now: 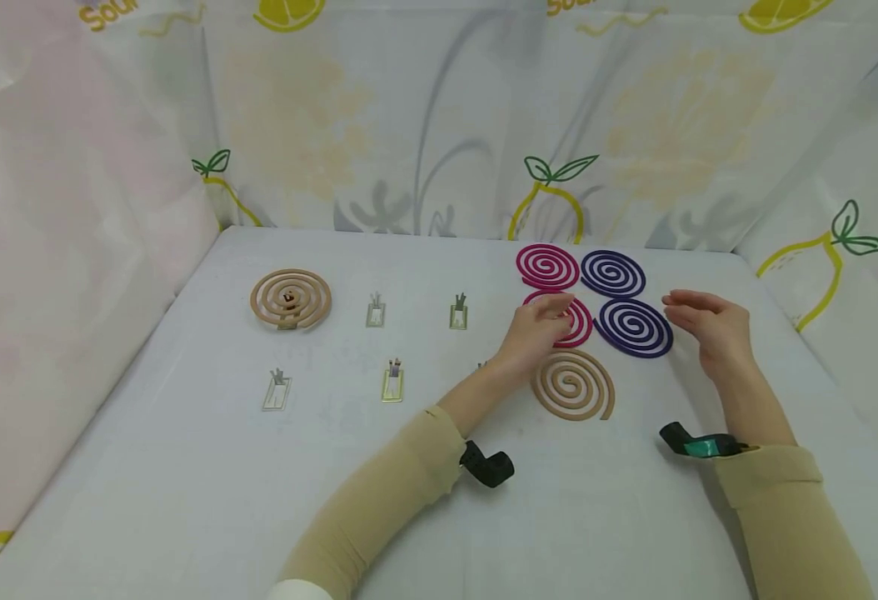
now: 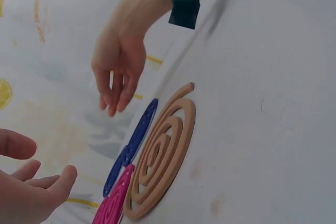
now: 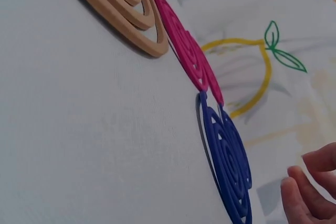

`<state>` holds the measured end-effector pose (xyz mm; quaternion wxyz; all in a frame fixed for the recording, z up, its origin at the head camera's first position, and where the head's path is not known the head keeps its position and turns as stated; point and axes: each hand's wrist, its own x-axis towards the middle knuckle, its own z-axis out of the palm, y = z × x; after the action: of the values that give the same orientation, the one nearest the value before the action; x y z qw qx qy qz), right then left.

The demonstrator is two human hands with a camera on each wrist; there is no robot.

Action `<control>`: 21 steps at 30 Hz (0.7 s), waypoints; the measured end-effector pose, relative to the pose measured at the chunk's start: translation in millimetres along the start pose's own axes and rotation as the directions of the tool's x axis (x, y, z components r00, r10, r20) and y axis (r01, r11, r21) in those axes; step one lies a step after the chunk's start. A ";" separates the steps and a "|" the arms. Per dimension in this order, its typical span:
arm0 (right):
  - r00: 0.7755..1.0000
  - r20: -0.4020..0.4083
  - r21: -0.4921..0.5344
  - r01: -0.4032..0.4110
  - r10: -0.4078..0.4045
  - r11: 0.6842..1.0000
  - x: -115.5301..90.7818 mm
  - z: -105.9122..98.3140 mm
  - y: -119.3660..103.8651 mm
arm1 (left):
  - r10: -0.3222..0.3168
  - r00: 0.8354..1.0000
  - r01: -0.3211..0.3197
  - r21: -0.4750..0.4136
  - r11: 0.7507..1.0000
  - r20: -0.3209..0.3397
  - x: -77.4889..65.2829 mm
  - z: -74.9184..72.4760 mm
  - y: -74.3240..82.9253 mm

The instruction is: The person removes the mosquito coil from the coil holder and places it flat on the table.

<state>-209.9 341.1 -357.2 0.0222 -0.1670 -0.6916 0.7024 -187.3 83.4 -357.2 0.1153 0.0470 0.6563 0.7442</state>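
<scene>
My left hand [image 1: 535,333] hovers over the nearer pink mosquito coil [image 1: 580,323] and hides part of it. Its fingers are loosely bent, with nothing held between them. To the right of the nearer dark blue coil [image 1: 636,327] hangs my right hand [image 1: 718,327], relaxed and holding nothing. Behind these lie another pink coil [image 1: 547,267] and another blue coil [image 1: 613,273]. A tan coil [image 1: 572,384] lies flat in front of the pink one. In the left wrist view, the left hand [image 2: 26,195] is apart from the tan coil [image 2: 176,150].
At the left, a tan coil [image 1: 291,298] sits on a small metal stand. Several other metal stands, including one [image 1: 392,382] near the middle, are spread over the white table [image 1: 207,500]. One is mostly hidden by the left arm. A lemon-print cloth [image 1: 379,125] hangs behind.
</scene>
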 end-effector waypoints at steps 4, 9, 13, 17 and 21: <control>0.999 0.028 -0.030 0.031 -0.030 0.999 -4.3 6.8 -2.0 | -0.016 0.999 0.015 0.024 1.000 0.031 -8.1 -15.7 3.6; 0.996 0.064 -0.081 0.066 -0.060 0.995 -8.9 13.5 -4.1 | -0.012 0.997 0.009 0.038 0.999 0.082 -22.1 -33.7 8.8; 0.991 0.095 -0.080 0.101 -0.093 0.992 -13.8 20.3 -4.2 | -0.005 0.992 -0.004 0.071 0.997 0.129 -32.3 -47.2 12.9; 0.980 0.155 -0.110 0.143 -0.125 0.984 -22.2 33.0 -2.6 | -0.016 0.988 0.000 0.102 0.995 0.156 -41.8 -62.1 14.6; 0.963 0.228 -0.195 0.191 -0.144 0.962 -31.7 48.3 -1.8 | -0.016 0.987 -0.007 0.142 0.990 0.161 -51.7 -79.7 13.9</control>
<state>-193.1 286.4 -349.6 -0.0101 -0.0332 -0.7736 0.6328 -156.3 -7.2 -350.0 0.1661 0.1138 0.6962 0.6890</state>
